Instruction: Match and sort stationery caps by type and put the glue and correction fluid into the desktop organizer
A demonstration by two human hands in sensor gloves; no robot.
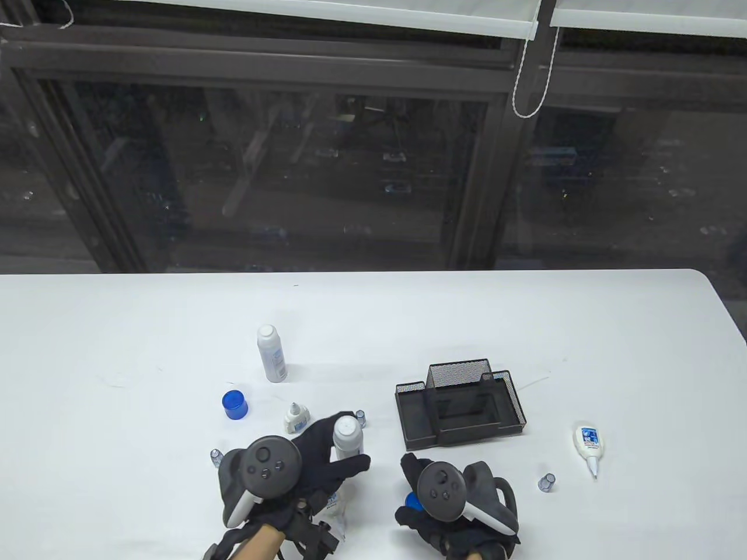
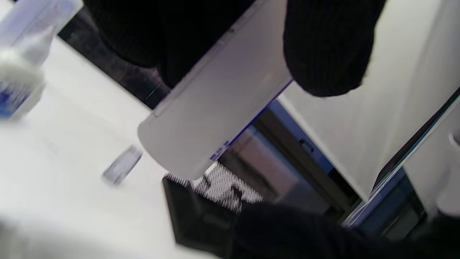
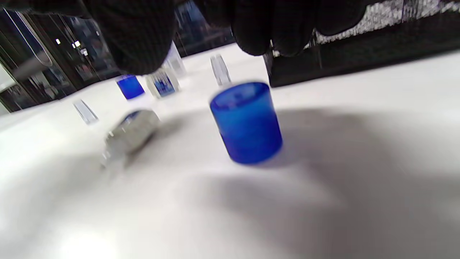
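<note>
My left hand (image 1: 341, 452) grips an uncapped white glue stick (image 1: 346, 436), held upright just above the table; in the left wrist view the tube (image 2: 215, 108) runs between the gloved fingers (image 2: 323, 46). My right hand (image 1: 408, 490) hovers over a blue cap (image 1: 413, 500). In the right wrist view that cap (image 3: 246, 122) stands on the table, slightly tilted, with the fingers (image 3: 136, 39) above it and not touching. The black mesh organizer (image 1: 461, 402) sits just beyond the right hand.
A second white glue stick (image 1: 271, 353) stands at the back left, with another blue cap (image 1: 234, 403) and a small correction fluid bottle (image 1: 296, 417) near it. Small clear caps (image 1: 361, 417) (image 1: 216, 457) (image 1: 547, 482) are scattered. A nozzle bottle (image 1: 588, 443) lies at right; another (image 1: 335, 504) lies under my left hand.
</note>
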